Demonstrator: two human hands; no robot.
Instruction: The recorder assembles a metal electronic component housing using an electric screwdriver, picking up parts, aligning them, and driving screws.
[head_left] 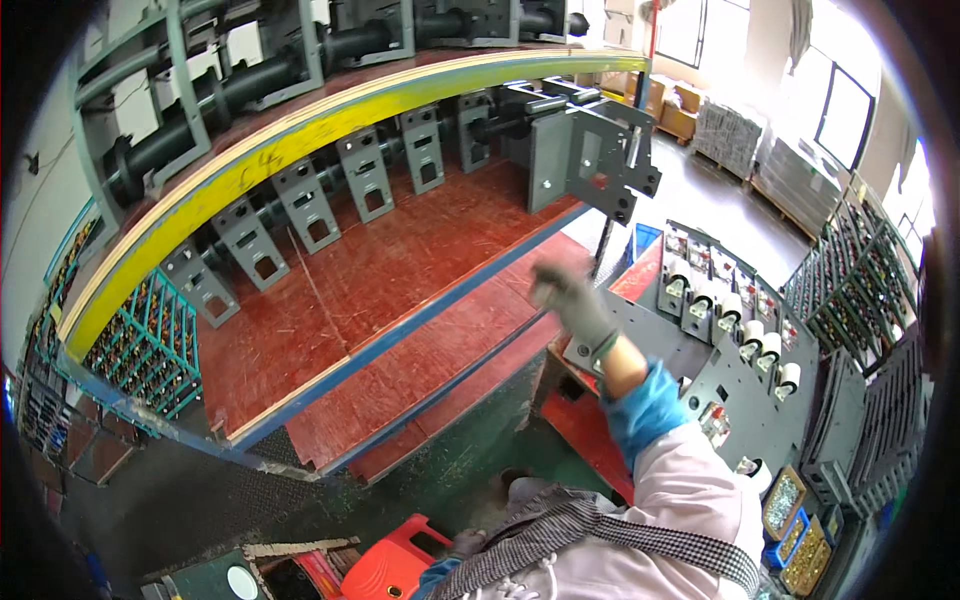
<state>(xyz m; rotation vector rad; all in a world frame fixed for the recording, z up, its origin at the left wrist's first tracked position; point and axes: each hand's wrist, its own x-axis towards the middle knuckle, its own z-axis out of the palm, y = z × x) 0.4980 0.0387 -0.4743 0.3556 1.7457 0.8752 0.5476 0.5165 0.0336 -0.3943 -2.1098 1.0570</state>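
My right hand [575,305], in a grey work glove with a blue sleeve cuff, reaches forward past the front edge of the red shelf board. It is smeared by motion, and I cannot make out anything in its fingers. Beyond it, a dark grey metal bracket frame [590,155] stands on the right end of the shelf. Below and right of this hand lies a flat grey metal plate [640,335] on the bench. My left hand [468,543] is low, beside a red plastic chair [395,562]; its fingers are mostly hidden.
The shelf rack has a yellow beam [290,150], with several grey brackets [365,172] standing under it. On the right, panels [740,395] carry white rollers [752,335]. Parts trays [785,500] sit at lower right. Wrapped pallets [795,175] stand by the windows.
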